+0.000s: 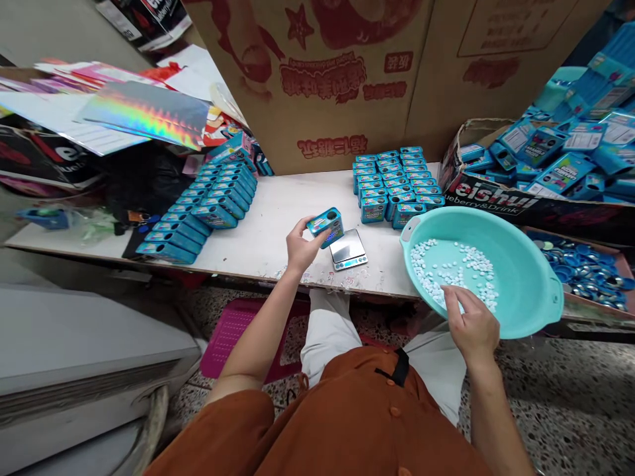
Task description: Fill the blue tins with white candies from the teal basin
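My left hand (303, 250) grips a small blue tin (333, 225) between thumb and fingers, its round top hole facing up. The tin is just above and behind a small silver digital scale (348, 247) on the table. My right hand (471, 324) is at the near rim of a turquoise plastic basin (520, 277), fingertips drawn together over the candies. White pellet candies (473, 259) are scattered over the basin's bottom. Whether a candy is between my right fingertips is hidden.
Rows of blue tins (225, 192) stand on the left, and another block of tins (394, 178) stands behind the scale. A large cardboard box (337, 119) walls the back. On the right are a carton (489, 198) heaped with tins and a tray of blue-and-silver lids (585, 271).
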### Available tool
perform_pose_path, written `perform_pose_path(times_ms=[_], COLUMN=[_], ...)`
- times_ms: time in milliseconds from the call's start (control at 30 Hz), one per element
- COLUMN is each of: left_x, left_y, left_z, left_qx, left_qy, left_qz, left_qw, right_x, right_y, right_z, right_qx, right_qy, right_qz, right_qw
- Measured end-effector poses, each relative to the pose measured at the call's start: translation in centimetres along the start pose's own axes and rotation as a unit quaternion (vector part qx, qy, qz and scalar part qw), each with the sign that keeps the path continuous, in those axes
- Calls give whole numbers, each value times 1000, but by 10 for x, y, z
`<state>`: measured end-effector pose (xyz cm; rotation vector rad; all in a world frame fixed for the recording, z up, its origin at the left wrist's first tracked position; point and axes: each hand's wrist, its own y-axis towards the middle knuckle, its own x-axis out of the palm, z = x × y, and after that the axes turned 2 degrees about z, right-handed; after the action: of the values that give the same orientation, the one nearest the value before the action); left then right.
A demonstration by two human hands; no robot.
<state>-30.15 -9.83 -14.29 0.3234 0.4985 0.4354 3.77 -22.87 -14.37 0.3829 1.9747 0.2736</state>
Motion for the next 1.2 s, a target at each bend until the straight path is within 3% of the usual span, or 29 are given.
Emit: perform_pose_path(times_ms=[200,433,567,733,800,967,1200], left_x=[-27,-39,-41,-40,-36,-19,-1], left_y=[-13,-28,-33,-59,-77,-109,-110], left_z=[-41,-84,-79,-65,-64,-69,-70], left_qx=[-51,-122,-52,83,120,165,192], left_qy=[72,63,120,235,231,236,266], left_qz=[89,110,89,160,115,-83,-189], left_qw=[992,984,987,955,959,954,926], right_x=[0,1,1,1,0,-1,1], right_y=[0,1,0,1,1,2,1], right_z=[-1,-1,-1,-2,-3,-5,-4], right_qx=[0,4,10,9,10,13,8], right_qy=[-16,-22,-25,-35,-39,-38,-36], right_qz=[13,9,18,20,20,19,25], right_qw=[1000,1000,999,999,999,999,999])
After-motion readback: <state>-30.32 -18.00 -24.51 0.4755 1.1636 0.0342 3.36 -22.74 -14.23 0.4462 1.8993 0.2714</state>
